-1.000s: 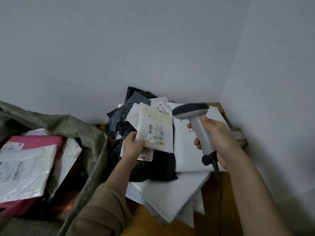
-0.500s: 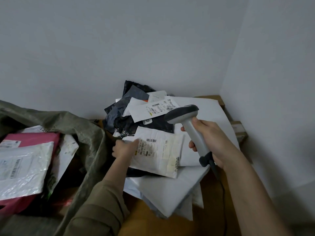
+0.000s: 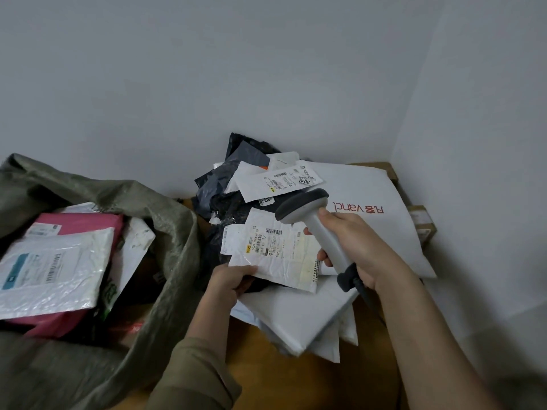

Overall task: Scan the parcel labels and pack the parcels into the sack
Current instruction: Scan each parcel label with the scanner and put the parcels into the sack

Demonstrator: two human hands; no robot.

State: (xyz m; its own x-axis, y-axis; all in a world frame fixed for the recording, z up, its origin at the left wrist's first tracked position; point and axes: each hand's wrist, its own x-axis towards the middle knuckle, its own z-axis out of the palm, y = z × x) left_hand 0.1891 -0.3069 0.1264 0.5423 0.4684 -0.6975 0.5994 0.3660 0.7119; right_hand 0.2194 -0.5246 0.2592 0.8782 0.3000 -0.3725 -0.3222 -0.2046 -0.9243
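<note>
Both hands were busy at this moment: the left hand pinched the near left corner of a small white parcel, thumb on top and fingers curled beneath, while the right hand was wrapped tight around the grip of a grey barcode scanner. A second earlier the parcel had been held upright, label facing the scanner's head; half a second earlier it was tipping down; now it lay nearly flat and lower, its label face up just beneath the scanner's head, which had dropped with it. I judged from this that the scan was either finishing or just done, though no beam or light showed to confirm it. The parcel hung over the heap of white and black parcels on the wooden table, near a big white mailer with red lettering. To the left, the green sack gaped open, with a pink parcel and a clear-wrapped white one already inside. If the scan took, the next move would carry the parcel leftward into the sack; many parcels remained.
</note>
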